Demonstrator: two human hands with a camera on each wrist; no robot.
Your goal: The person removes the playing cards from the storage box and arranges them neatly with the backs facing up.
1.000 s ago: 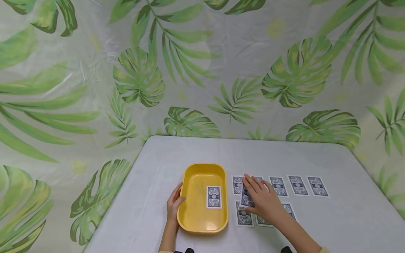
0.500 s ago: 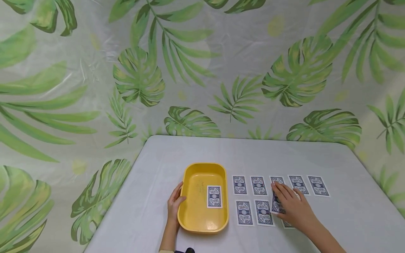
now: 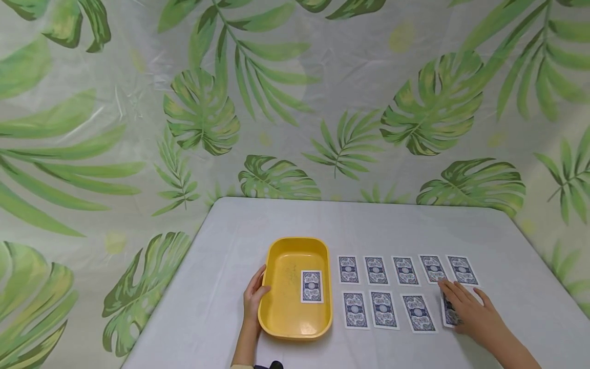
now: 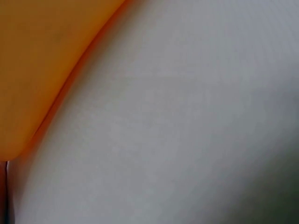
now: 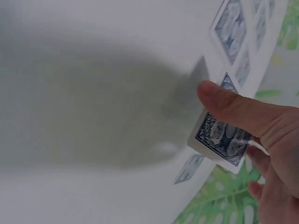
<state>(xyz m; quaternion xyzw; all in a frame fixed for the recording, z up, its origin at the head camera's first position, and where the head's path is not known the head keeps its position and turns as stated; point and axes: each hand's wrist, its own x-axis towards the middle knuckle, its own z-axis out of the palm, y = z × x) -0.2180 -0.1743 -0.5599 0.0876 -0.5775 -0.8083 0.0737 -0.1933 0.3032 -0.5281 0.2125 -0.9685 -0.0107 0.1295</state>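
Note:
My left hand (image 3: 252,300) grips the left side of a yellow plastic tray (image 3: 295,328), its thumb over the rim. One playing card (image 3: 312,287) lies back up inside the tray. To the right, my right hand (image 3: 477,312) holds a deck of playing cards (image 3: 449,311), blue-patterned back up. In the right wrist view, the thumb lies across the top of the deck (image 5: 222,137), whose pale edge shows some thickness. Left of this hand lies a lower-row card (image 3: 418,313), back up. The left wrist view shows the tray's side (image 4: 42,60), but the left hand's grip is hidden there.
Several cards lie back up in a far row, from the card (image 3: 349,270) near the tray to the card (image 3: 463,270) at the right. The nearer row includes two other cards, a left card (image 3: 356,310) and a middle card (image 3: 384,310). White cloth (image 3: 258,220) covers the table.
My right hand has moved steadily right with the deck, passing over the lower row and uncovering its cards. The left hand and the tray have stayed in place.

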